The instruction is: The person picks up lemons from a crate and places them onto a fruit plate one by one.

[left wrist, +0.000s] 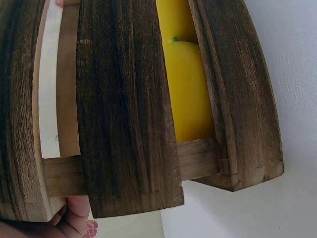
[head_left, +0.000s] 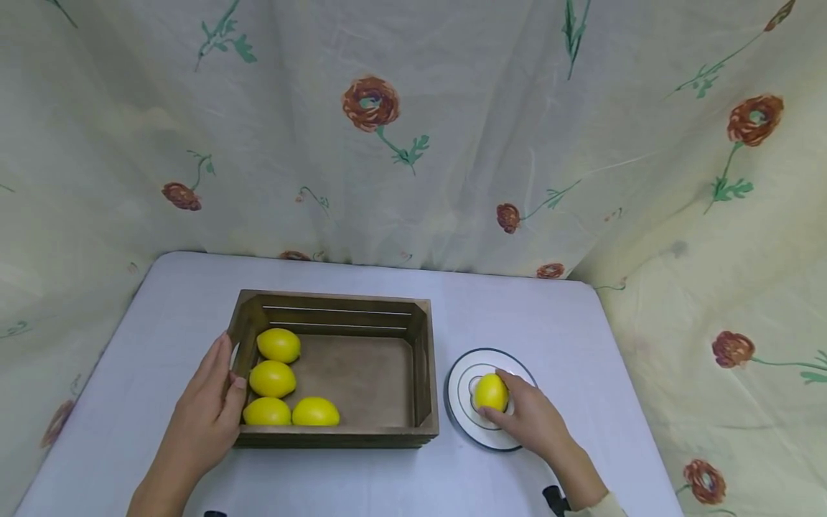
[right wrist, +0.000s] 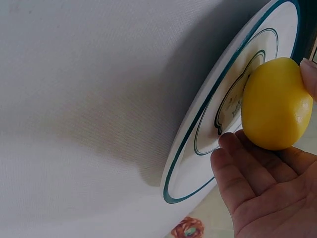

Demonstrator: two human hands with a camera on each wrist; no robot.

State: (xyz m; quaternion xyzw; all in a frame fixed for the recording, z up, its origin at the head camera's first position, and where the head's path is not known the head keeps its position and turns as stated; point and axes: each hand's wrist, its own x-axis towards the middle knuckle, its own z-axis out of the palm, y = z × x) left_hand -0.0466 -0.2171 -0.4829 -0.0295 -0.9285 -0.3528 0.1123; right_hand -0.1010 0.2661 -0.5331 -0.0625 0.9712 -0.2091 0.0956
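Observation:
A brown slatted wooden crate (head_left: 423, 359) stands on the table's left half with several yellow lemons (head_left: 272, 378) inside, lined along its left side and near front corner. My left hand (head_left: 203, 406) grips the crate's left wall, thumb at the rim. Dark slats (left wrist: 126, 109) fill the left wrist view, with a lemon (left wrist: 185, 94) showing through a gap. Between the thumb and fingers of my right hand (head_left: 533, 416) is another lemon (head_left: 491, 393), held over the middle of a white plate (head_left: 460, 377). From the right wrist, that lemon (right wrist: 277, 104) appears close over the plate's printed centre.
A white cloth covers the table (head_left: 517, 309). Flower-patterned curtains (head_left: 446, 143) hang behind it and along both sides. The plate sits just right of the crate, a narrow strip of cloth between them. Small black objects (head_left: 554, 499) show near both wrists.

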